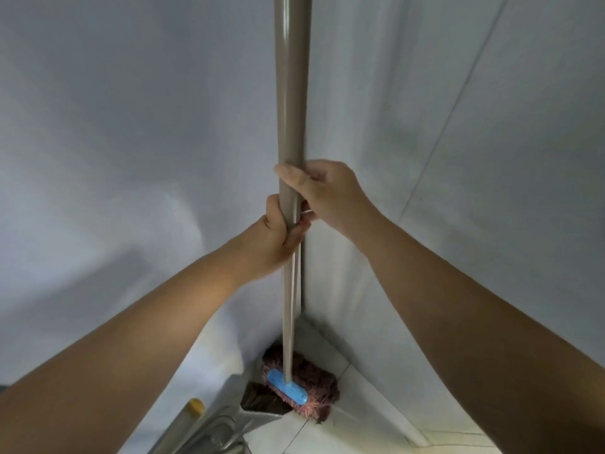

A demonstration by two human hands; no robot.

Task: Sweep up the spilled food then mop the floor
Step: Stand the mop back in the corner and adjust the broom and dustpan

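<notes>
A long grey-brown mop handle (291, 93) runs straight up the middle of the view, standing in a wall corner. Its head (301, 388) is a pink-brown fluffy pad with a blue plastic plate, resting on the white tiled floor (360, 404). My left hand (278, 237) wraps the handle from the left. My right hand (324, 191) grips it just above, from the right. Both forearms reach in from the bottom corners. No spilled food is visible.
Pale grey walls (131, 126) meet at the corner behind the handle. At the bottom left leans a grey dustpan (229, 424) with a dark broom head (258, 401) behind it, plus a pole with a yellow tip (193, 409).
</notes>
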